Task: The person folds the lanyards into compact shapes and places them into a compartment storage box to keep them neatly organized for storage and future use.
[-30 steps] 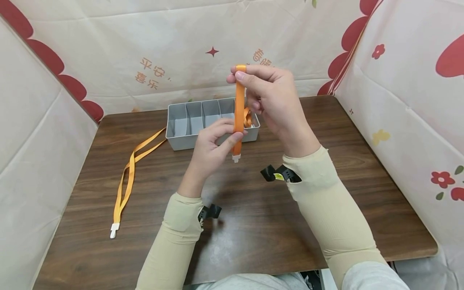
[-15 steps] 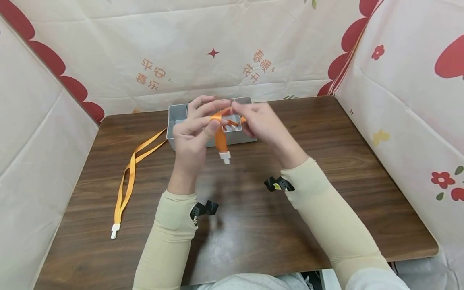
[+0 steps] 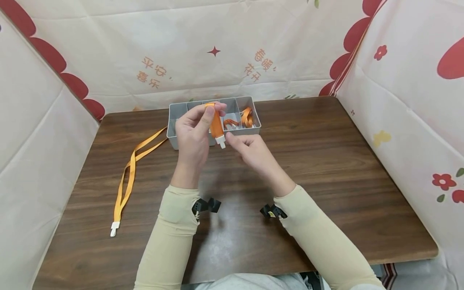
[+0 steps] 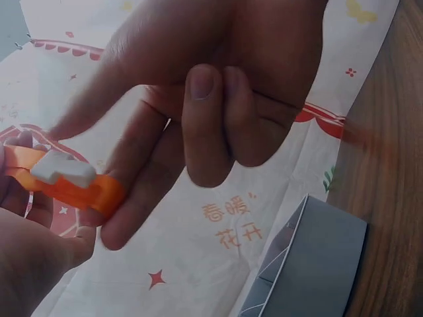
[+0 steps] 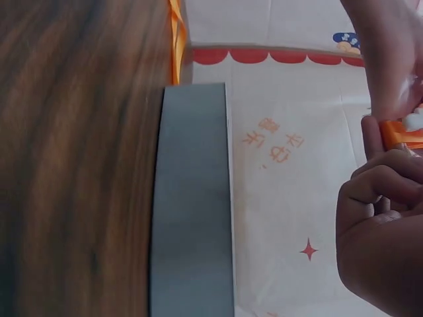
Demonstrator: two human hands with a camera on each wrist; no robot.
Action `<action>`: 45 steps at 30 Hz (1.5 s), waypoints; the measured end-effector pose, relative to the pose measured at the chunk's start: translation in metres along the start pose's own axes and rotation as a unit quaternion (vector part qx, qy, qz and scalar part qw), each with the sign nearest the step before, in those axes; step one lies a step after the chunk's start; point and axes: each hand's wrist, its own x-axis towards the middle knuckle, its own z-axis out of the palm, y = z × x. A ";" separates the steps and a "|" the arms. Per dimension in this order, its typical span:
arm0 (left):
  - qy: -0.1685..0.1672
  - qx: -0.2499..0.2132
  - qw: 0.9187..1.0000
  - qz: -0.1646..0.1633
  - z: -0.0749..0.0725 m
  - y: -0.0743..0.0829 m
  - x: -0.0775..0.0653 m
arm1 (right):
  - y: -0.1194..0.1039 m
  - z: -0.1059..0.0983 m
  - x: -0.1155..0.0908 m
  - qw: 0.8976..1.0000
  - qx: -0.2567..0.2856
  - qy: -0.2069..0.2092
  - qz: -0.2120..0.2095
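A person seated at a wood-grain desk holds an orange lanyard up in front of a grey box, both forearms in pale sleeves reaching inward. The left hand is raised with the wrist upright; the band bends over two extended fingers with the thumb alongside, while the other two fingers curl toward the palm, as the left wrist view shows. The lanyard's white clip hangs tilted below the grip. The right hand sits lower, its forearm angled in from the right, fingers curled and thumb pointing at the clip. The hands are close together, meeting at the lanyard; whether the right one pinches the band or only touches it cannot be told.

The grey box, divided into compartments, stands toward the back of the desk. A coiled lanyard fills its rightmost compartment, and a small orange bundle lies in the one beside it. To the left, a second lanyard stretches across the desk from the box's corner, its clip toward the person. A printed cloth hangs behind, and a small black camera shows at the left wrist.
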 end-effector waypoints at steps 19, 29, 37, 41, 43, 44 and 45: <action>0.027 -0.023 0.999 -0.018 0.015 -0.005 -0.003 | 0.008 0.025 -0.020 0.990 0.053 0.079 -0.100; 0.002 -0.020 1.000 -0.024 0.017 -0.003 -0.009 | 0.002 0.024 -0.018 0.991 0.052 0.077 -0.100; -0.006 -0.015 1.000 -0.017 0.017 -0.001 -0.009 | -0.004 0.020 -0.017 0.991 -0.004 0.088 -0.104; -0.005 -0.009 1.000 -0.018 0.017 -0.001 -0.009 | -0.007 0.018 -0.017 0.989 -0.018 0.091 -0.119; -0.004 -0.004 1.000 -0.022 0.017 -0.001 -0.009 | -0.007 0.017 -0.017 0.988 -0.016 0.091 -0.127; -0.004 -0.001 1.000 -0.024 0.017 0.000 -0.009 | -0.007 0.017 -0.017 0.987 -0.016 0.093 -0.131; -0.003 0.002 1.000 -0.027 0.016 0.000 -0.009 | -0.007 0.017 -0.018 0.986 -0.017 0.095 -0.133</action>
